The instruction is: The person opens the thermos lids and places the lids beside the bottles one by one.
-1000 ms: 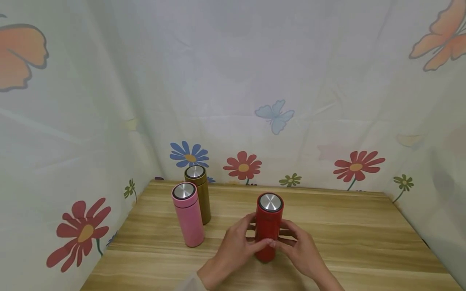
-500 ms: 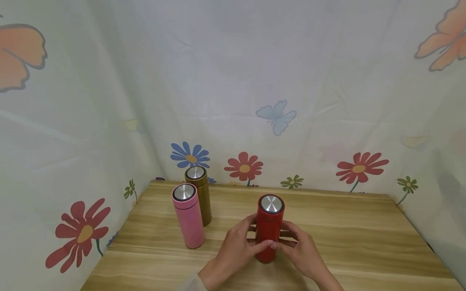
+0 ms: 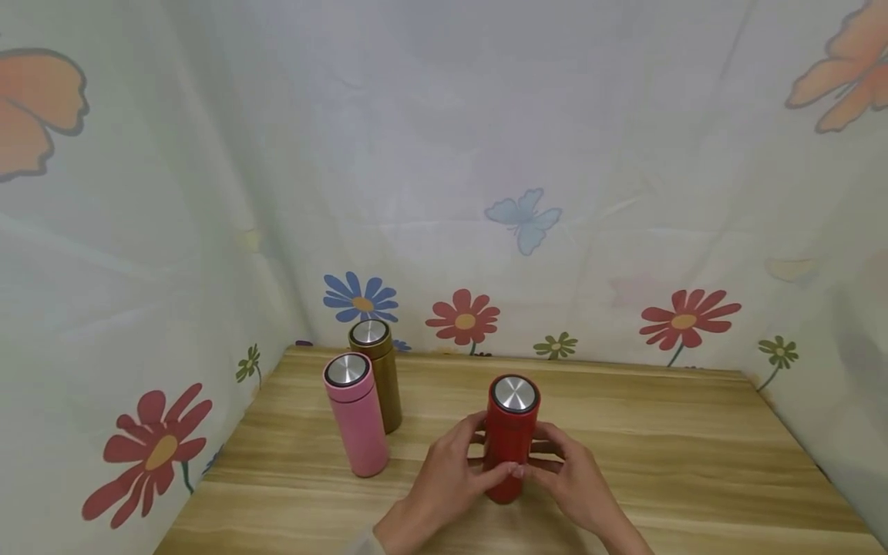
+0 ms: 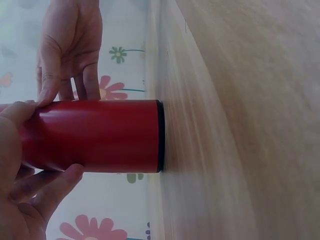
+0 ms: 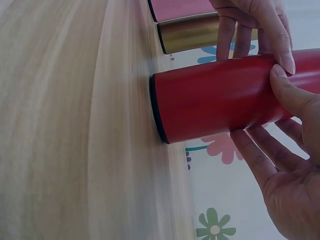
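I have both hands round the red flask (image 3: 512, 439), which stands upright on the bench (image 3: 680, 462); its black base (image 4: 161, 136) looks seated on the wood, though I cannot be sure of full contact. My left hand (image 3: 444, 476) curls about one side and my right hand (image 3: 577, 479) about the other, thumbs meeting across the front, so the body is pinched between them. I judge it a stiff metal shell that won't give under a squeeze, with some heft if filled. The smooth, glossy paint could slip, so wrapping the body below the lid (image 3: 516, 394) seems the surest hold; gripping by the lid alone might twist it loose. A knock would likelier dent than break it. The lid is on, so I cannot tell what is inside. Left of the red flask stands the pink flask (image 3: 359, 424); the gold flask (image 3: 390, 389) is also left of it but farther back, partly hidden by the pink one. Both are lidded, contents unseen.
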`<state>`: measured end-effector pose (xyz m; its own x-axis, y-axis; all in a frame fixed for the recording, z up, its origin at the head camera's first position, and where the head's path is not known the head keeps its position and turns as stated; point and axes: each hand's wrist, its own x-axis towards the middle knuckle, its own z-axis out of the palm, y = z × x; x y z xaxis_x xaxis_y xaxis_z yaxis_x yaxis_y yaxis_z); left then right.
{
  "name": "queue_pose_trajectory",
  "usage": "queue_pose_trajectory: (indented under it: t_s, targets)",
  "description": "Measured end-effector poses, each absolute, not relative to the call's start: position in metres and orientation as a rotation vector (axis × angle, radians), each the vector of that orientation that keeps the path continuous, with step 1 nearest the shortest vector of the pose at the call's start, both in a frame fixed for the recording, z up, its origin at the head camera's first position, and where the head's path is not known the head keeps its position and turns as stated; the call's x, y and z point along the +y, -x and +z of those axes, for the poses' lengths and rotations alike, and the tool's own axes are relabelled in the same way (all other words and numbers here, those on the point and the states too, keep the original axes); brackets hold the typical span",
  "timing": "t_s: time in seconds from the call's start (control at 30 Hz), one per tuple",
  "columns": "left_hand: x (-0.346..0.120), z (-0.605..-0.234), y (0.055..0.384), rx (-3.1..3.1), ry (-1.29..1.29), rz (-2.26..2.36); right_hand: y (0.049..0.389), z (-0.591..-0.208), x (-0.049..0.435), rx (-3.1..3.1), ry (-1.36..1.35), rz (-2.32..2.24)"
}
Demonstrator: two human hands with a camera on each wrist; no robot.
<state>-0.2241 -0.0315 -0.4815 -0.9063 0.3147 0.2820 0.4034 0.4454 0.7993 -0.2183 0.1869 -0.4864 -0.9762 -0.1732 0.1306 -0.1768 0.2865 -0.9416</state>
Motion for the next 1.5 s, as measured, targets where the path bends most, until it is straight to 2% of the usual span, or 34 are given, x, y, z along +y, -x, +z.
queue_pose_trajectory:
  t_s: [1.17,1.5]
  targets:
    - [-0.02,-0.48,0.227,-2.64,0.576,-1.32,0.217,-0.485,0.189,-2.512,-0.453,1.837]
    - [-0.011,-0.474,0.227,-2.72,0.438,-1.203,0.217,-0.485,0.187,-2.528,-0.436,1.8]
